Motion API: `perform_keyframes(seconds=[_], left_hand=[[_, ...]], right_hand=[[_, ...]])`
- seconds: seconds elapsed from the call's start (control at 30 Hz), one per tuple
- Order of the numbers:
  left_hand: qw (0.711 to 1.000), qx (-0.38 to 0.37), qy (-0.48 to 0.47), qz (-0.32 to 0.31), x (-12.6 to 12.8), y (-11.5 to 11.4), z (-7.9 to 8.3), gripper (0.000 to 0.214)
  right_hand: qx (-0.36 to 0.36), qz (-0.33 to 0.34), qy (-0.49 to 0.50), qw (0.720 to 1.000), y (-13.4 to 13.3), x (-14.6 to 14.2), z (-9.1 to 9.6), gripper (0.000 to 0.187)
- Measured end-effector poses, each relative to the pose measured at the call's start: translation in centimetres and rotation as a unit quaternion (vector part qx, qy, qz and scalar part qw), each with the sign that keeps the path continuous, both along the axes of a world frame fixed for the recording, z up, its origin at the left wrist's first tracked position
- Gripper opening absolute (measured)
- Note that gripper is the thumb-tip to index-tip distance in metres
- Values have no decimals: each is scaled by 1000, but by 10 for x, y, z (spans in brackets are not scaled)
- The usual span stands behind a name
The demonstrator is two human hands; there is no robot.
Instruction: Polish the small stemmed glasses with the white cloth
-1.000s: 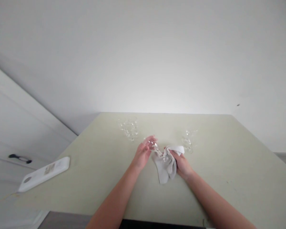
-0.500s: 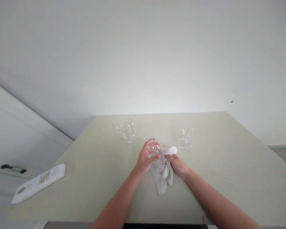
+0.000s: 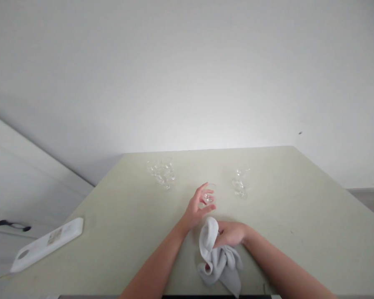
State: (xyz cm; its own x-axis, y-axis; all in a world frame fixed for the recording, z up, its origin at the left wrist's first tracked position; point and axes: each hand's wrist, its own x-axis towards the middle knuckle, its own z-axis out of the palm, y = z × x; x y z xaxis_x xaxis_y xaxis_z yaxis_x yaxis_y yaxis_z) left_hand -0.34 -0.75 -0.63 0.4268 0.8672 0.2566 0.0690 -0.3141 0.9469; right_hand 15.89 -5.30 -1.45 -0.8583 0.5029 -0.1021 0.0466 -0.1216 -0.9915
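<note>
My left hand [image 3: 198, 206] is curled around a small clear stemmed glass [image 3: 208, 194], held just above the pale green table [image 3: 299, 224] near its middle. My right hand [image 3: 231, 233] is closed on a grey cloth [image 3: 220, 259], which hangs crumpled toward the near edge of the table. The two hands are a short way apart, the cloth no longer touching the glass. A group of clear glasses [image 3: 162, 172] stands at the back left. One more clear glass [image 3: 239, 182] stands at the back right.
A white flat board [image 3: 46, 244] lies on the table's left edge. White cabinet fronts with a dark handle [image 3: 14, 226] are at the left. A plain white wall rises behind the table.
My right hand pulled the cloth off the glass and drew it back toward me. My left hand moved the glass slightly away and to the right.
</note>
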Motion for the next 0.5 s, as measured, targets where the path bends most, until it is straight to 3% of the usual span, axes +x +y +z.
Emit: perform_keyframes(seconds=[0.1,0.23,0.33,0.5], left_hand=[[996,19,81,23,-1,3,-7,66],[971,103,208,54,-5,8,-14,26],[950,179,257,-13,-4,9,-10,12],[909,268,285,-144,6,8,-16,25]], right_hand=[[5,1,-6,1000,0,1,-1,30],[6,-6,-20,1000,0,1,-2,31],[32,0,-24,999,2,2,-7,29],[72,1,-32,997,5,2,-12,33]])
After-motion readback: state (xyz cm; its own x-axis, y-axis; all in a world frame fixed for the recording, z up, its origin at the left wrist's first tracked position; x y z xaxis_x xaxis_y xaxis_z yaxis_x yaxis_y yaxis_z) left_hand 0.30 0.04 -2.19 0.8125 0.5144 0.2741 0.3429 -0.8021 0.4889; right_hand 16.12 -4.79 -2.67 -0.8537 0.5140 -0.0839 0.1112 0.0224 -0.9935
